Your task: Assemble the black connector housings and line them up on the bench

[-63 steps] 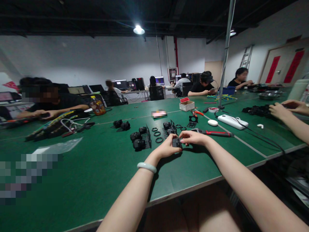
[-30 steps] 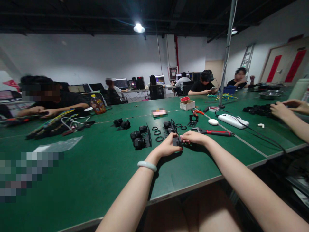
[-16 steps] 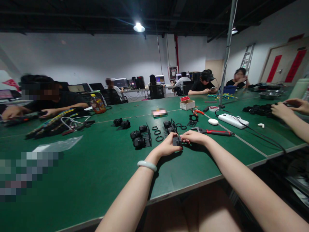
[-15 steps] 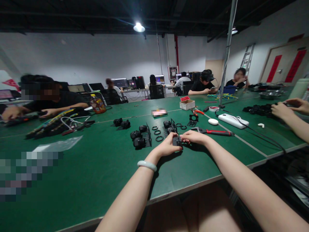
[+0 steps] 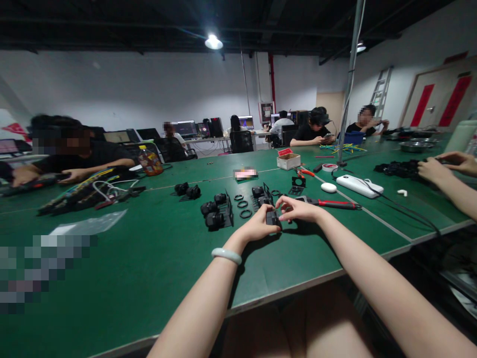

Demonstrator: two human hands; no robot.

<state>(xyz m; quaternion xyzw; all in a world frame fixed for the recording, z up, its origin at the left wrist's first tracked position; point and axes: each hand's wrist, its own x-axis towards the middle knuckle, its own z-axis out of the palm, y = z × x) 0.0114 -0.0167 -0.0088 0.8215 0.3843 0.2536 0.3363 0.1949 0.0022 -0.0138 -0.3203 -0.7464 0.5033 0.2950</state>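
Black, blocky fitting (image 5: 272,219), over the green table (image 5: 167,278), is pinched between thumb and fingers of the left hand (image 5: 258,225). Fingertips of the right hand (image 5: 302,210) bend to its 3 o'clock edge; whether they pinch anything, I cannot tell. Best brace it firmly, that edge uncovered, clear of the black rings (image 5: 245,214) at 10 o'clock.
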